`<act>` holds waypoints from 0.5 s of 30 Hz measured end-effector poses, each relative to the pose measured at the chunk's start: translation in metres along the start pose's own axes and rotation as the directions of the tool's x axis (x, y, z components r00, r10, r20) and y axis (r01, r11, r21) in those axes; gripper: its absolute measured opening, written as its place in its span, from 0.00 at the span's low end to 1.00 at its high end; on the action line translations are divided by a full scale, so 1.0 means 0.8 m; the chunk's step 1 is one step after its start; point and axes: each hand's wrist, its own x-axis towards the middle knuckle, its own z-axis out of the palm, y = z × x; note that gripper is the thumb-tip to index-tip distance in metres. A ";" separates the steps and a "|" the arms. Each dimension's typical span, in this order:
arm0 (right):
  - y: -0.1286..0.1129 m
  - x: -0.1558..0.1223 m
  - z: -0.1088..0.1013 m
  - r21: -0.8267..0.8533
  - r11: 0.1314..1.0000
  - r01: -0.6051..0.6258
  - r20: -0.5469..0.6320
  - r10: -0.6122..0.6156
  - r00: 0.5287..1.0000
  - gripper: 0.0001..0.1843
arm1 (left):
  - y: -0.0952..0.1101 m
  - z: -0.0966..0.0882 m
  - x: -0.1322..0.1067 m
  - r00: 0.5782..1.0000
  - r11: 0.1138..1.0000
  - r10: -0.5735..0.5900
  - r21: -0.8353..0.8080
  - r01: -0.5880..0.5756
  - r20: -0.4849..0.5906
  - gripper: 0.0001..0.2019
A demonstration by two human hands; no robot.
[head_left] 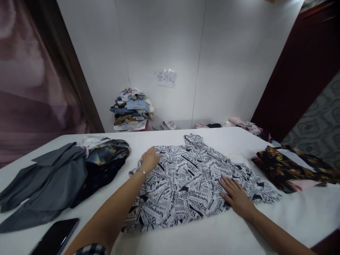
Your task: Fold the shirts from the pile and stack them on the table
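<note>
A shirt (183, 184) with a black-and-white newspaper print lies spread on the white table, its collar (193, 139) at the far side. One sleeve (257, 186) stretches out to the right. My left hand (151, 159) is at the shirt's upper left shoulder edge, fingers bent and closed on the fabric; its fingertips are partly hidden. On the right side of the body, near the sleeve, my right hand (235, 194) rests flat with its fingers spread.
Grey clothing (58, 177) and dark patterned garments (108, 156) lie on the left, near a phone (55, 237). A folded black floral shirt (294, 164) sits at the right. Behind the white table (170, 136) stands a clothes stack (132, 109) by the wall, below a paper sign (166, 78).
</note>
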 end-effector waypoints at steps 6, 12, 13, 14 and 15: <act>0.012 0.013 -0.026 0.222 0.974 -0.054 0.116 0.028 0.993 0.35 | 0.007 0.043 -0.053 0.950 0.948 0.142 0.238 -0.211 0.279 0.29; 0.008 0.157 -0.085 0.465 0.884 -0.050 -0.085 0.100 0.991 0.26 | 0.002 0.042 -0.050 0.950 0.948 0.118 0.253 -0.195 0.289 0.31; 0.000 0.190 -0.088 0.495 0.866 -0.075 -0.081 0.132 0.988 0.24 | 0.003 0.042 -0.050 0.950 0.949 0.113 0.252 -0.190 0.292 0.31; -0.007 0.223 -0.088 0.522 0.846 -0.113 -0.081 0.180 0.980 0.22 | 0.003 0.043 -0.050 0.950 0.949 0.109 0.254 -0.187 0.293 0.31; -0.016 0.255 -0.087 0.554 0.817 -0.161 -0.069 0.238 0.969 0.21 | 0.003 0.043 -0.050 0.950 0.948 0.107 0.257 -0.187 0.295 0.31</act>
